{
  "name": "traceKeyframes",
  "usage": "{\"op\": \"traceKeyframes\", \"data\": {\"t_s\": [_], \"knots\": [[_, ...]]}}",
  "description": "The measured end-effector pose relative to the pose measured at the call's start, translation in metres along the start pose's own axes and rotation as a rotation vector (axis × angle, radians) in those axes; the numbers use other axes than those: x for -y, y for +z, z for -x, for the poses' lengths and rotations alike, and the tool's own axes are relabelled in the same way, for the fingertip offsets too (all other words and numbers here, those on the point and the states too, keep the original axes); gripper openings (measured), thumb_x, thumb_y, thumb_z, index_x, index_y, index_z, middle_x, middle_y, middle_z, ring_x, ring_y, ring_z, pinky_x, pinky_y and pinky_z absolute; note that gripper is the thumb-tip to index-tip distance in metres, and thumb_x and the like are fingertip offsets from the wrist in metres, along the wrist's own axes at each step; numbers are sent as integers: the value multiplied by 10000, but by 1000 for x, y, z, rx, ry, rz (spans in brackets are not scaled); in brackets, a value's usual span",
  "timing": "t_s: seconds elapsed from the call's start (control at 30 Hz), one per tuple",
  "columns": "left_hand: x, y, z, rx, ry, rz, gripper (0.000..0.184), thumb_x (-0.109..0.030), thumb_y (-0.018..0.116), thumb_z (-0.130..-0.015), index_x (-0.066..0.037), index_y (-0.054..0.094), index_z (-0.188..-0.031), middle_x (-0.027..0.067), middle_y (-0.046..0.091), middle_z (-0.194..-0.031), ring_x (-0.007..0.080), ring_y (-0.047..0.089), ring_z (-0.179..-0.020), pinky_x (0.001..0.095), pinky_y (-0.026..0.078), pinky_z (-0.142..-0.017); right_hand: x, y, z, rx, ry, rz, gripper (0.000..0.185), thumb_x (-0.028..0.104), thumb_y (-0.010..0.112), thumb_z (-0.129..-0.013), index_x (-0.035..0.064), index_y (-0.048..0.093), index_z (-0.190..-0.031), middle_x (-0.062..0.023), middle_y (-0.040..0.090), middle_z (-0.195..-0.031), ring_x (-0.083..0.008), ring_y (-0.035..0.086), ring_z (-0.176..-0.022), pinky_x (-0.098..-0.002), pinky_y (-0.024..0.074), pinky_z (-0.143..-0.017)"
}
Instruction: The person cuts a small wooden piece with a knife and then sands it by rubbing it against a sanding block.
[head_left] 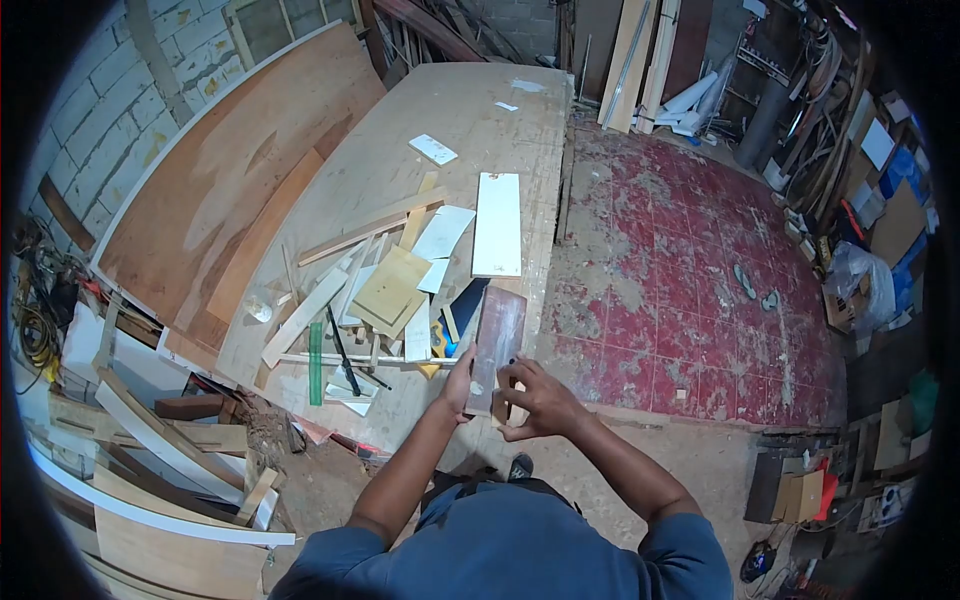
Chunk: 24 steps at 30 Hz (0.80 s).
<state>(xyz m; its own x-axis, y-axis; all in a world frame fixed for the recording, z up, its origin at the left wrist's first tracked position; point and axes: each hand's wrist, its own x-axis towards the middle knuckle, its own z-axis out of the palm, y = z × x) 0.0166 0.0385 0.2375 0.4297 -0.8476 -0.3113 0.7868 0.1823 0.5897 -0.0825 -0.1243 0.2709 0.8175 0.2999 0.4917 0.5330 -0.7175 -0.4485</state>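
A reddish-brown board (500, 335) with a whitish smear along its face is tilted over the near edge of the workbench. My left hand (458, 386) is closed on its lower left side, the thumb hidden from view. At the lower right edge of the board, the fingers of my right hand (546, 398) are bent around a small tan piece (501, 408), which touches or lies close against the board. What that piece is made of cannot be made out. Just beyond the board lies a white panel (498, 225) on the workbench (400, 110).
Left of the board is a pile of offcuts (392, 290), with a green strip (316, 362) and a black rod (342, 350). A large curved wooden panel (240, 190) leans along the wall. Slippers (745, 281) lie on the red tiled floor (680, 330).
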Motion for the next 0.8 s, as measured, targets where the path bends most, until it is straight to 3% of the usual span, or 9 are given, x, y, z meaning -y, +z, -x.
{"op": "traceKeyframes", "data": {"t_s": [0.13, 0.33, 0.37, 0.4, 0.47, 0.53, 0.6, 0.67, 0.8], "knots": [[2, 11, 9, 14, -8, -20, 629, -542, 253, -981, -51, 487, -1297, 120, 631, -1112, 239, 655, -923, 376, 539, -829, -30, -26, -12, -165, 209, 87, 495, 323, 856, -519, 78, 647, -895, -173, 551, -1088, -378, 535, -1045, -464, 465, -901], [-14, 21, 5, -89, 56, 58, 598, -540, 267, -982, -85, 495, -1297, 105, 633, -1082, 237, 648, -939, 374, 543, -814, -9, -4, -9, -33, 117, -36, 465, 322, 848, -536, 86, 661, -891, -173, 550, -1094, -367, 538, -1044, -470, 462, -913], [-7, -4, 0, 276, 11, 109, 612, -547, 264, -981, -73, 506, -1283, 102, 638, -1051, 218, 648, -927, 361, 541, -809, -14, -8, -12, -48, 145, -7, 473, 322, 850, -536, 91, 666, -905, -175, 549, -1099, -364, 539, -1044, -470, 460, -918], [-3, 16, 3, -4, 48, 33, 636, -564, 265, -974, -61, 513, -1273, 102, 644, -1031, 219, 651, -905, 356, 540, -806, -18, -12, -13, -60, 174, 18, 481, 322, 851, -535, 96, 670, -920, -178, 547, -1104, -362, 540, -1045, -470, 457, -923], [3, 12, 6, 38, -8, -63, 645, -574, 262, -970, -64, 525, -1264, 102, 649, -1016, 220, 652, -895, 351, 538, -813, -34, -19, -16, -199, 162, 128, 495, 325, 854, -527, 110, 664, -930, -179, 544, -1112, -355, 539, -1046, -473, 459, -919], [-2, 8, 1, 27, 27, -51, 644, -573, 260, -970, -63, 528, -1261, 98, 649, -1012, 216, 652, -888, 350, 541, -800, -24, -19, -17, -155, 188, 109, 521, 319, 857, -520, 109, 657, -953, -181, 550, -1105, -361, 544, -1035, -472, 454, -934], [-8, 13, 2, 14, 56, -37, 644, -571, 259, -971, -63, 531, -1258, 95, 650, -1009, 212, 653, -882, 348, 544, -786, 6, -6, -14, -27, 19, -44, 536, 317, 858, -524, 100, 654, -970, -185, 564, -1093, -366, 565, -1020, -464, 462, -922], [-16, 35, 7, -177, 45, 51, 643, -569, 258, -972, -61, 537, -1252, 91, 652, -999, 207, 655, -861, 352, 554, -739, -2, 2, -8, 9, -44, -68, 576, 354, 866, -527, 118, 655, -1007, -171, 548, -1134, -372, 551, -1037, -494, 452, -903], [3, 17, 8, -4, -57, -90, 660, -585, 266, -961, -49, 546, -1225, 98, 652, -992, 223, 655, -862, 367, 538, -793, -39, -21, -12, -190, 183, 69, 547, 357, 862, -526, 106, 652, -964, -162, 556, -1135, -368, 556, -1038, -477, 464, -888]]}}
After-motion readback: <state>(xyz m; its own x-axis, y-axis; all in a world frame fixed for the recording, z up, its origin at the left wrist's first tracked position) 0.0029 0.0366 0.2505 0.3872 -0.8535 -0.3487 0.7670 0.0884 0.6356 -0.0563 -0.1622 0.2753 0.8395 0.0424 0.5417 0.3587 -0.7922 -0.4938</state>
